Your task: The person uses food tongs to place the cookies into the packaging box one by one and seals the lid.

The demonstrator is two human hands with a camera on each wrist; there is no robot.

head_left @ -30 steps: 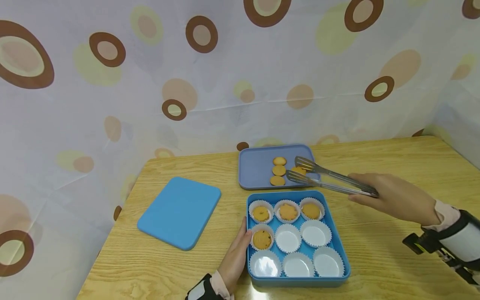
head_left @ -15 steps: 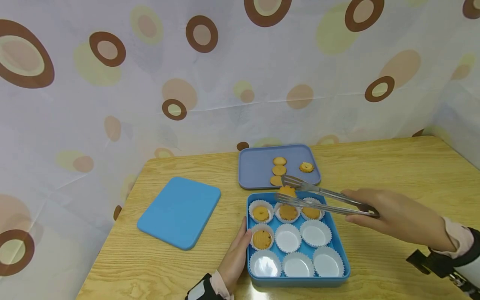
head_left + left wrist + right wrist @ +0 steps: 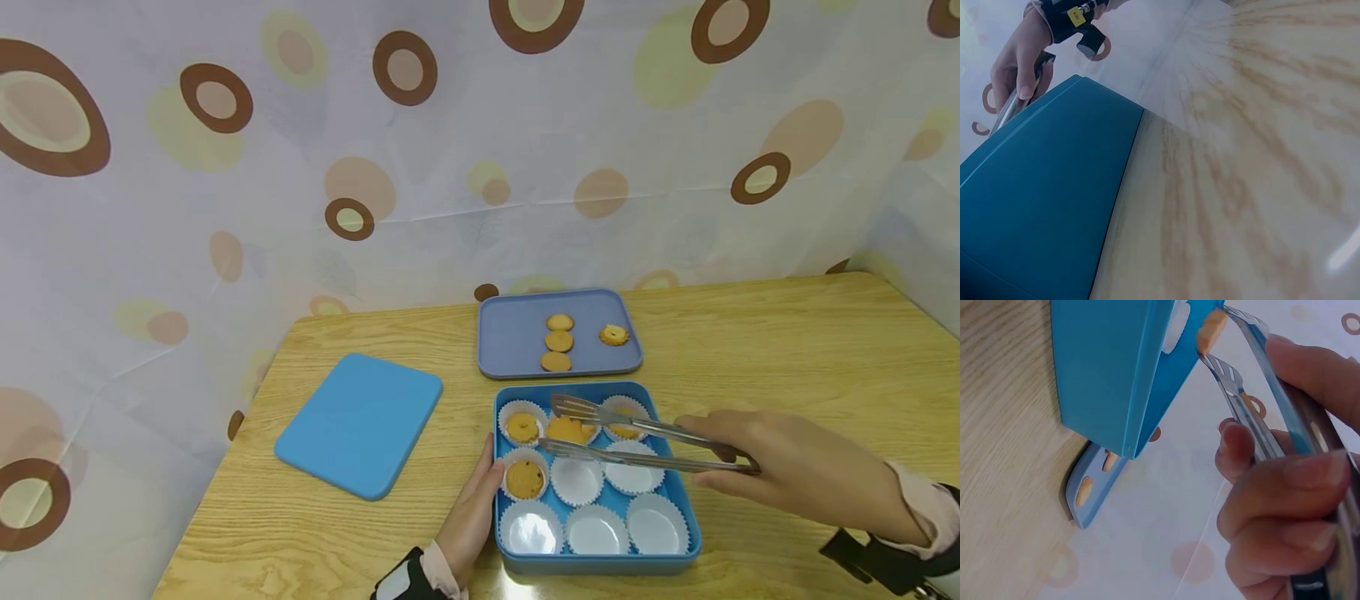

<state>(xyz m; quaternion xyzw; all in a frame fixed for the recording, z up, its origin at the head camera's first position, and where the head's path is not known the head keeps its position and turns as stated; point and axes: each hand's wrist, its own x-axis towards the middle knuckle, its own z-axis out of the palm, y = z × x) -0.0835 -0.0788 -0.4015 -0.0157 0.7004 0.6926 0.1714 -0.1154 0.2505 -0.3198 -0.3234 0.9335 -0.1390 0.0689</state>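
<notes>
My right hand [image 3: 802, 467] grips metal tongs [image 3: 660, 430] from the right. Between the tong tips is a scalloped cookie [image 3: 567, 430], held over the back middle part of a blue box [image 3: 600, 565]; in the right wrist view the cookie [image 3: 1211, 332] shows edge-on, pinched by both tips. White paper cups [image 3: 632, 467] stand in rows inside the box. Cookies lie in the back left cup and the middle left cup; another in the back right cup is partly behind the tongs. My left hand [image 3: 468, 508] rests along the box's left wall, fingers extended.
Behind the box lies a grey-blue tray [image 3: 513, 333] with three round cookies [image 3: 558, 341] in a column and one ring-shaped cookie [image 3: 614, 335]. A flat blue lid [image 3: 360, 425] lies on the wooden table [image 3: 247, 517] at left. A patterned cloth [image 3: 450, 125] hangs behind.
The right hand has moved the tongs from the tray's right side toward me, carrying a scalloped cookie over the box's back row. The left hand has stayed at the box wall.
</notes>
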